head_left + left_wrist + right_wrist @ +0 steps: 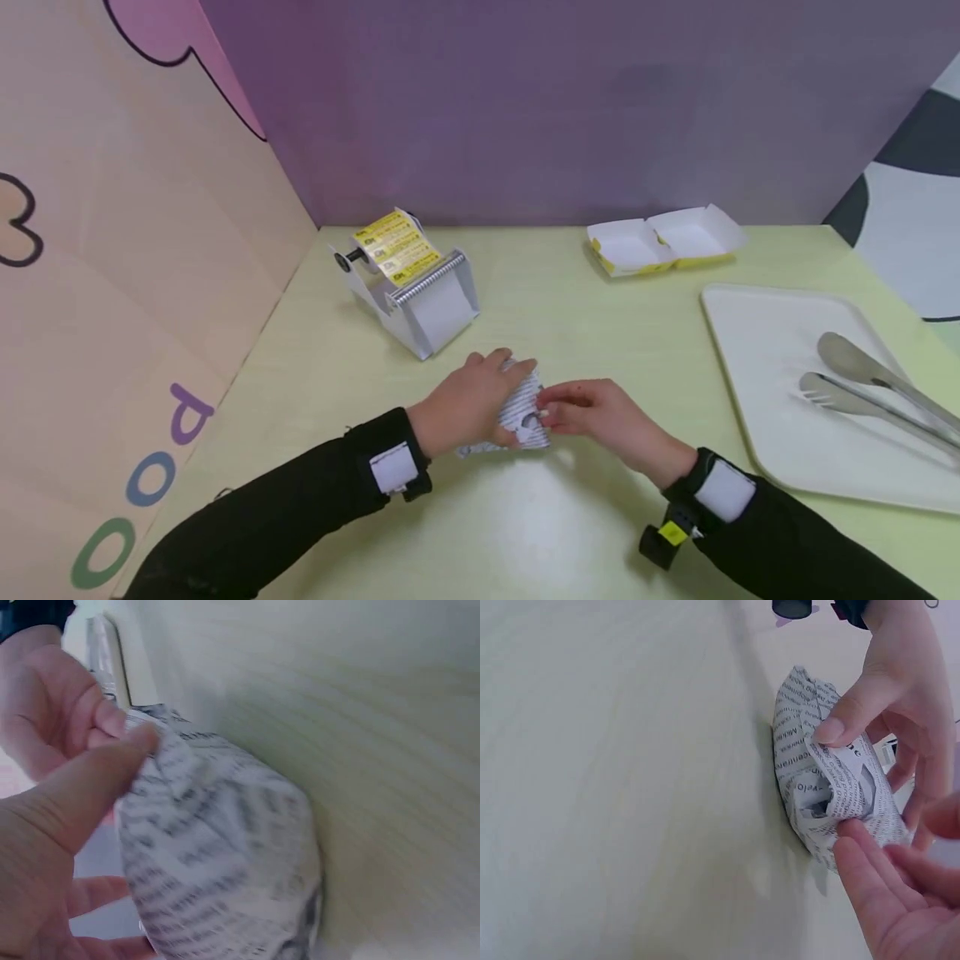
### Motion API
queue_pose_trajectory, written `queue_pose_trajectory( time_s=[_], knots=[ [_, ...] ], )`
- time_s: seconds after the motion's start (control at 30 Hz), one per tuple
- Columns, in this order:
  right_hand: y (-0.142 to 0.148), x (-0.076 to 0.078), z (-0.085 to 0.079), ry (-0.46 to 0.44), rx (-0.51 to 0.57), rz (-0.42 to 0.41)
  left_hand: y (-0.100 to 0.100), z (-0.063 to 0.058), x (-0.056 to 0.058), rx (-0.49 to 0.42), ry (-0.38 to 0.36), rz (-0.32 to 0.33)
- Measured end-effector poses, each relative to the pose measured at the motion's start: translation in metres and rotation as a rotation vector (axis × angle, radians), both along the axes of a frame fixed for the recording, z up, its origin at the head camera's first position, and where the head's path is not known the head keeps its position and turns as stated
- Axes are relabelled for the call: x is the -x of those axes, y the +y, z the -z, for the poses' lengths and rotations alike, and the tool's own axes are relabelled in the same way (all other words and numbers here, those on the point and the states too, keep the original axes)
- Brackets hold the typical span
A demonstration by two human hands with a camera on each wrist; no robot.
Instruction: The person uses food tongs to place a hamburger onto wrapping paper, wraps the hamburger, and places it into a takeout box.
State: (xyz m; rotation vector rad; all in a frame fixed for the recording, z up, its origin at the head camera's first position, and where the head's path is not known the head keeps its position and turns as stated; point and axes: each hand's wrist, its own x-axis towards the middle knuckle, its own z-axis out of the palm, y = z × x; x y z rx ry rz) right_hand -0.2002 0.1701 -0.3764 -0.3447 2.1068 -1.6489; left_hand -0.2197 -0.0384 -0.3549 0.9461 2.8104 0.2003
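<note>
A small bundle wrapped in newsprint-patterned paper (522, 408) lies on the pale table in front of the body. My left hand (467, 402) grips it from the left, with the thumb on the near side and the fingers over the far side. In the right wrist view that thumb presses on a folded flap of the paper (791, 742). My right hand (600, 417) is at the bundle's right end, its extended fingertips (853, 851) touching the loose folded edge. A small gap shows in the paper there. The contents are hidden.
A label dispenser (438, 312) with a roll of yellow printed labels stands behind the bundle to the left. An opened white-and-yellow carton (701, 229) sits by the purple back wall. At right, a white tray (780, 333) holds metal serving utensils (855, 358), one spoon-shaped and one fork-shaped.
</note>
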Motion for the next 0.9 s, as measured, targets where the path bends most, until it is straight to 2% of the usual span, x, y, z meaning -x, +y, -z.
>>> queue_pose_trajectory(
  time_s=[0.17, 0.33, 0.5, 0.7, 0.8, 0.9],
  knots=[
    [-0.003, 0.0, 0.0, -0.126, 0.103, 0.063, 0.003, -0.004, 0.001, 0.015, -0.11, -0.054],
    [-0.003, -0.002, 0.001, -0.182, 0.151, 0.029, 0.005, -0.004, 0.004, 0.035, -0.161, -0.053],
    [-0.004, -0.003, 0.002, -0.19, 0.172, 0.011, 0.003, -0.001, 0.006, 0.009, -0.141, -0.014],
    [-0.008, -0.002, 0.0, -0.189, 0.159, 0.0, -0.005, 0.006, 0.003, -0.082, -0.133, -0.037],
    [-0.01, -0.002, 0.001, -0.174, 0.143, -0.021, -0.007, 0.009, 0.0, -0.097, -0.062, 0.004],
    [-0.009, 0.001, 0.001, -0.165, 0.115, -0.072, -0.006, 0.01, -0.002, -0.057, 0.017, 0.066]
  ],
)
